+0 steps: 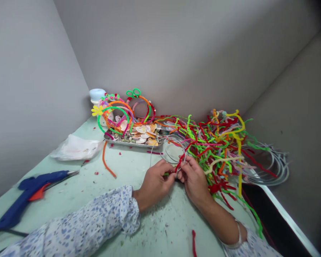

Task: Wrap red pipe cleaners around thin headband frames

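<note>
My left hand (159, 181) is closed in a pinch at the lower end of a red pipe cleaner (179, 163). Close beside it, my right hand (195, 179) has its thumb and fingers closed around a thin grey wire hoop (151, 152). The red pipe cleaner crosses the hoop between the two hands. A bit of green shows under the left fingertips, too small to name. Fingers partly hide where wire and pipe cleaner meet. Just right of my hands lies a large tangled pile of coloured pipe cleaners (203, 141).
A metal tray (132, 144) holds shells, with pipe-cleaner headbands (128, 113) above. Behind stands a blue-lidded jar (97, 94). A plastic bag (76, 148) and blue glue gun (40, 182) lie left; coiled wire (279, 167) and a dark flat object (273, 217) right.
</note>
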A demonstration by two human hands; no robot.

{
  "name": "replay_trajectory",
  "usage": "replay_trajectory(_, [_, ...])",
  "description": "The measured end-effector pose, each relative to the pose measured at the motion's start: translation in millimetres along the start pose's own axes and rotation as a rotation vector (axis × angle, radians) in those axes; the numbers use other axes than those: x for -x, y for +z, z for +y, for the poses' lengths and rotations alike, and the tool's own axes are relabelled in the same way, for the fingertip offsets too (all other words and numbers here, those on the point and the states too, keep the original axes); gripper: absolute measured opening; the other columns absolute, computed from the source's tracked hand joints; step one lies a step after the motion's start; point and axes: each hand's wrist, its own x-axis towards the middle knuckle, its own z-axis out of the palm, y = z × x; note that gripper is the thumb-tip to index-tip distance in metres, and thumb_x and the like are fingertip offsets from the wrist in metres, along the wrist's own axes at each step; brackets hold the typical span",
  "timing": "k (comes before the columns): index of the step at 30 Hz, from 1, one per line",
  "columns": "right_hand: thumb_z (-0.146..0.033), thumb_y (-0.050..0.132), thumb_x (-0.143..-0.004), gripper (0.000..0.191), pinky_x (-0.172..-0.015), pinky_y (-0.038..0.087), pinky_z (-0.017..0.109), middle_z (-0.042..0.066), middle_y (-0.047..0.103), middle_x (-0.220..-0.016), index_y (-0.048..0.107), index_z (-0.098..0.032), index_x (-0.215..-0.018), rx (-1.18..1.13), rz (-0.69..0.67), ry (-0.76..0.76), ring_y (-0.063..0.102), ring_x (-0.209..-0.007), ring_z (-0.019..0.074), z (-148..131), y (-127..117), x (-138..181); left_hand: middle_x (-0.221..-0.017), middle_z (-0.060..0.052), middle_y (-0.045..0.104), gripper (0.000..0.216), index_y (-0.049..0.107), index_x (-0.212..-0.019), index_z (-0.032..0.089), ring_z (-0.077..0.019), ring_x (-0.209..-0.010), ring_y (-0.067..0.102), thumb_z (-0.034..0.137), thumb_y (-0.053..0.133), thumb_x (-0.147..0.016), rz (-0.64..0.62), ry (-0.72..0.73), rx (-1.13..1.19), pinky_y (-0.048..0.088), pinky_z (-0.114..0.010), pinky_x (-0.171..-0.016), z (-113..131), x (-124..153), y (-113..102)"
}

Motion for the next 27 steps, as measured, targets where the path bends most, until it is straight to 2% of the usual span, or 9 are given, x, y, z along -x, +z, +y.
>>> replay_trajectory(3, [-0.028,0.061,-0.082,0.013,-0.042,0.034,0.018,-0.007,0.052,-0.059,0.056,-0.021,-0.091,0.011,0.046,0.016,0.043,-0.045,0.0074,0.9,0.1,-1.4,-0.080,-0.002,0.057,0.013,0.066,-0.081,0.018,-0.0128,-0.073,0.054,0.011,0.054,-0.083,-0.037,0.014,-0.042,0.040,-0.024,-0.065,1.9,1.1,-1.4])
replay_trajectory(7, [-0.036,0.067,-0.078,0.029,-0.039,0.033,0.019,-0.007,0.052,-0.065,0.054,-0.023,-0.100,0.039,0.106,0.046,0.042,-0.043,0.0073,-0.1,0.8,-2.0,-0.081,-0.002,0.055,0.011,0.065,-0.082,0.017,-0.0127,-0.073,0.053,0.013,0.055,-0.083,-0.085,0.025,-0.076,0.040,-0.024,-0.065,3.2,1.8,-1.2])
replay_trajectory(12, [-0.036,0.070,-0.075,0.034,-0.044,0.038,0.020,-0.005,0.051,-0.072,0.052,-0.023,-0.101,0.114,0.057,-0.011,0.044,-0.051,0.0085,-4.9,4.5,1.6,-0.080,-0.001,0.054,0.011,0.061,-0.080,0.017,-0.0125,-0.072,0.053,0.011,0.053,-0.083,-0.056,0.004,-0.070,0.040,-0.023,-0.065,1.2,0.5,-0.5])
replay_trajectory(17, [-0.033,0.076,-0.070,0.057,-0.052,0.045,0.023,0.000,0.056,-0.093,0.049,-0.024,-0.119,0.147,0.013,-0.059,0.050,-0.060,0.0100,-5.4,5.8,5.6,-0.078,0.000,0.054,0.010,0.057,-0.077,0.017,-0.0124,-0.071,0.050,0.010,0.052,-0.082,-0.031,-0.015,-0.041,0.038,-0.023,-0.062,-1.1,-0.3,-0.2])
replay_trajectory(19, [-0.034,0.074,-0.072,0.055,-0.052,0.045,0.023,0.001,0.057,-0.094,0.050,-0.024,-0.121,0.148,0.012,-0.055,0.050,-0.060,0.0101,-5.5,5.6,6.4,-0.079,-0.001,0.055,0.011,0.058,-0.077,0.017,-0.0127,-0.072,0.051,0.009,0.052,-0.082,-0.018,-0.012,-0.023,0.039,-0.024,-0.064,-0.4,-0.6,-0.4])
replay_trajectory(22, [-0.036,0.067,-0.079,0.043,-0.050,0.042,0.021,-0.002,0.059,-0.081,0.053,-0.023,-0.117,0.100,0.011,-0.018,0.048,-0.055,0.0094,-5.7,4.6,6.3,-0.081,-0.001,0.056,0.013,0.060,-0.080,0.017,-0.0134,-0.076,0.053,0.009,0.051,-0.083,0.004,-0.017,-0.001,0.041,-0.025,-0.068,1.9,-1.0,-1.4])
replay_trajectory(25, [-0.041,0.061,-0.085,0.026,-0.048,0.038,0.021,-0.004,0.055,-0.062,0.060,-0.020,-0.102,0.088,0.013,-0.013,0.046,-0.050,0.0098,-4.3,1.7,4.5,-0.081,-0.002,0.057,0.013,0.061,-0.079,0.017,-0.0139,-0.077,0.055,0.010,0.052,-0.084,0.022,-0.020,0.013,0.042,-0.025,-0.069,3.5,-1.4,-2.4])
replay_trajectory(27, [-0.043,0.058,-0.087,0.024,-0.046,0.037,0.021,-0.005,0.053,-0.056,0.061,-0.020,-0.092,0.085,0.018,-0.015,0.045,-0.048,0.0101,-2.6,-0.5,3.1,-0.080,-0.002,0.058,0.013,0.062,-0.078,0.017,-0.0140,-0.077,0.055,0.010,0.053,-0.083,0.034,-0.017,0.022,0.043,-0.024,-0.068,3.6,-1.7,-2.4])
